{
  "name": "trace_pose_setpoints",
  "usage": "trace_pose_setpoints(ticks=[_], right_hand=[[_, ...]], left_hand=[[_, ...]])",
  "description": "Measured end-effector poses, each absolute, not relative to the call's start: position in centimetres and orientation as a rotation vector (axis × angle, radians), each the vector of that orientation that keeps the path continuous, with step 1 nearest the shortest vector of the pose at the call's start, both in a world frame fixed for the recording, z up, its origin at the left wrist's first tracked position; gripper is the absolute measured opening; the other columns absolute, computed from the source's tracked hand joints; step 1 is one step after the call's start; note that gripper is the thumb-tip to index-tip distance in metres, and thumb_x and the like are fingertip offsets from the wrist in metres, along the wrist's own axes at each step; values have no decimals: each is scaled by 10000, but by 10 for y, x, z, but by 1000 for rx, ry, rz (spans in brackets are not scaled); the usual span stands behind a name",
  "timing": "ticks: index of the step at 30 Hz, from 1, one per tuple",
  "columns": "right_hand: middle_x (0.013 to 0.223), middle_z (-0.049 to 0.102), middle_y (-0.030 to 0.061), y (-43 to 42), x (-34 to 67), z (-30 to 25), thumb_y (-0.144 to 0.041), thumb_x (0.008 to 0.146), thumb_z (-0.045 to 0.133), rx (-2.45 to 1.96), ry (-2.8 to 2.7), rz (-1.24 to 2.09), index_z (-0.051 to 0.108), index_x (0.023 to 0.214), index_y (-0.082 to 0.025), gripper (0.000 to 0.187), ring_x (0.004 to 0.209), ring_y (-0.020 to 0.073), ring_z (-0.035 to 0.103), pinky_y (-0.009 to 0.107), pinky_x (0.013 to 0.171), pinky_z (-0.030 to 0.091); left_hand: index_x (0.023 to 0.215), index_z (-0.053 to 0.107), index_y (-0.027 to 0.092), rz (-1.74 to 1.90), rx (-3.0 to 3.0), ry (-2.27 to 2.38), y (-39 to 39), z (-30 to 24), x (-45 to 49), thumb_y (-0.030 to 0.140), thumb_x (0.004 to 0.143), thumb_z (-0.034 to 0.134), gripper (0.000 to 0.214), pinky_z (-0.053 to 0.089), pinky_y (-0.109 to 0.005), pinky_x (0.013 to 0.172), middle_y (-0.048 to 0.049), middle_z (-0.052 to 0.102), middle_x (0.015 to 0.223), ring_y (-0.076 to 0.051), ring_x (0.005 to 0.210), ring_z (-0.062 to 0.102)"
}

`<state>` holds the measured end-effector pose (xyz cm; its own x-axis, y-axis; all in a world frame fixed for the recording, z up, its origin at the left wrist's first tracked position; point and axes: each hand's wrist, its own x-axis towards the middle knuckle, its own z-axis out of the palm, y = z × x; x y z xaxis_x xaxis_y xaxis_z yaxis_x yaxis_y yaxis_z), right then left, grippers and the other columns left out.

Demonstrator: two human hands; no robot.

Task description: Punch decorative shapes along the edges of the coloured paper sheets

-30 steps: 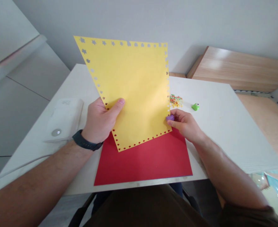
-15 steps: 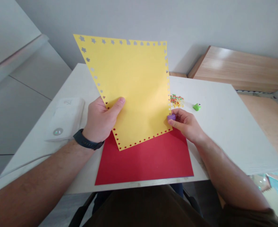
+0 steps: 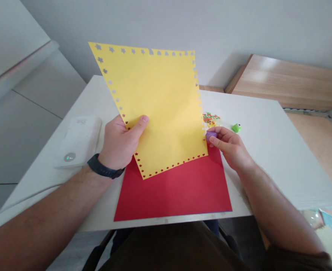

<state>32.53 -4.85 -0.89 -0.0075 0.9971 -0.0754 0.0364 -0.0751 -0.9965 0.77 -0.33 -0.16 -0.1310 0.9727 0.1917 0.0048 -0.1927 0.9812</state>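
A yellow sheet of paper [image 3: 160,101] is held up at a tilt, its edges lined with small punched holes shaped like stars, hearts and flowers. My left hand [image 3: 123,139] grips its left edge, thumb on the front and fingers hidden behind. Beside the lower right edge, my right hand [image 3: 229,145] pinches a small purple craft punch [image 3: 211,135]. Whether the punch touches the paper I cannot tell. Below the yellow sheet lies red paper [image 3: 177,199] on the white table. Small red, green and yellow cut-outs [image 3: 211,118] are piled behind my right hand.
A green frog-shaped punch [image 3: 236,128] stands right of the cut-outs on the white table [image 3: 278,162]. At the left is a white box-like device [image 3: 79,139] with a cable nearby. Wooden boards [image 3: 290,81] stand at the back right.
My right hand has drawn the purple punch slightly right and up from the sheet's edge. The sheet's right side has shifted a little; my left hand keeps its grip.
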Motion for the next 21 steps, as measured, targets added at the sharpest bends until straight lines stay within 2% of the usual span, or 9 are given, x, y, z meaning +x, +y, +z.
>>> trace_pose_setpoints(ticks=[5, 9, 16, 19, 21], right_hand=[[966, 761, 19, -48, 325, -9, -412, 868, 879, -1275, -1135, 1280, 767, 1102, -236, 313, 802, 165, 642, 323, 758, 496], [1026, 786, 44, -47, 323, -6, -418, 871, 869, -1255, -1049, 1310, 766, 1087, -237, 300, 872, 195, 685, 324, 724, 494], [1138, 790, 82, -46, 324, -1, -403, 924, 815, -1206, -982, 1380, 769, 1068, -227, 232, 970, 223, 740, 316, 708, 503], [1216, 764, 85, -45, 325, 0, -421, 913, 811, -1236, -1000, 1344, 754, 1063, -226, 253, 977, 225, 747, 310, 680, 500], [1192, 753, 76, -44, 328, 0, -444, 898, 815, -1292, -1040, 1255, 737, 1073, -227, 290, 949, 217, 746, 305, 661, 499]], left_hand=[[1273, 794, 222, 1452, 1249, 1154, -4, -1, 8, 414, 911, 866, 416, 544, -570, 1194, -68, 774, 1380, -348, 1317, 701], [1289, 788, 182, 1455, 1259, 1141, -5, -1, 7, 393, 940, 843, 411, 545, -575, 1186, -106, 763, 1395, -357, 1316, 705], [1290, 783, 217, 1433, 1268, 1143, -6, 3, 7, 396, 952, 826, 385, 551, -550, 1192, -47, 773, 1383, -336, 1315, 705], [1274, 792, 235, 1429, 1272, 1144, -6, 3, 7, 393, 950, 825, 361, 551, -557, 1191, -38, 775, 1379, -338, 1307, 709], [1263, 802, 247, 1436, 1281, 1156, -5, 2, 7, 386, 946, 828, 347, 550, -566, 1191, -44, 778, 1372, -341, 1306, 713]])
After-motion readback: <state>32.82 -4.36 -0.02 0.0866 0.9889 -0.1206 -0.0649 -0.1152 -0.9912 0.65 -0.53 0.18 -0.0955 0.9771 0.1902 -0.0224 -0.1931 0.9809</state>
